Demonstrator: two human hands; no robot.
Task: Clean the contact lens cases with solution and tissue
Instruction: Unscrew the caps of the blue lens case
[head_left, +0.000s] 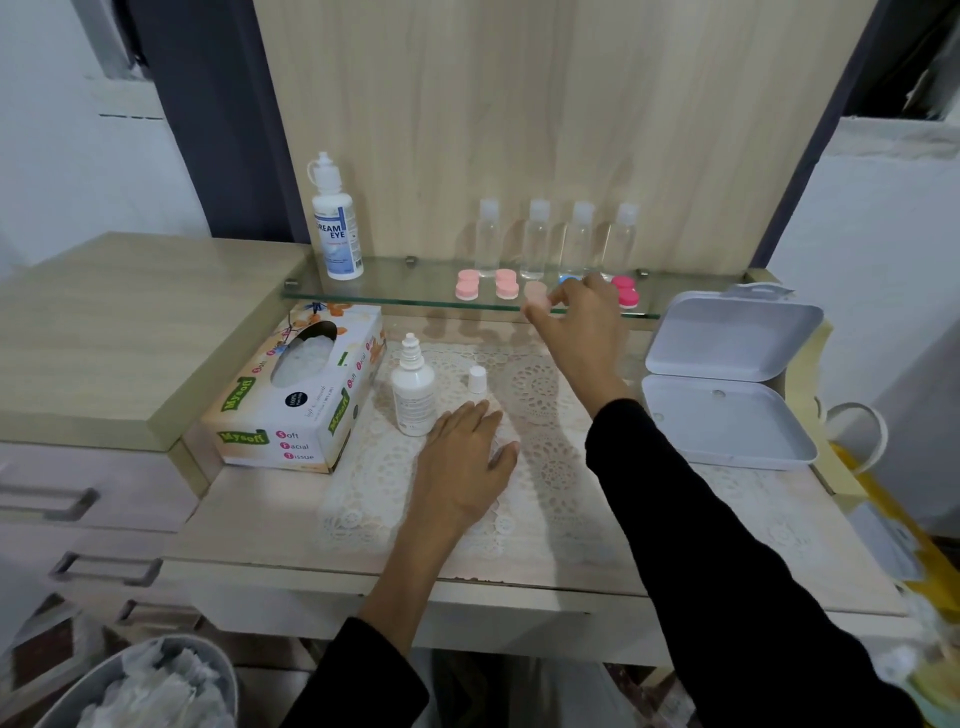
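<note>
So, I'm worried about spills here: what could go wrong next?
The small solution bottle stands uncapped right beside the left hand; a nudge could tip it. The right hand is at the peach lens case near the front edge of the glass shelf; a fumble might drop it or knock the blue case beside it.

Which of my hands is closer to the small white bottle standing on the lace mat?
Left. The left hand lies on the lace mat right beside the small white bottle; the right hand is up at the peach lens case on the glass shelf.
</note>
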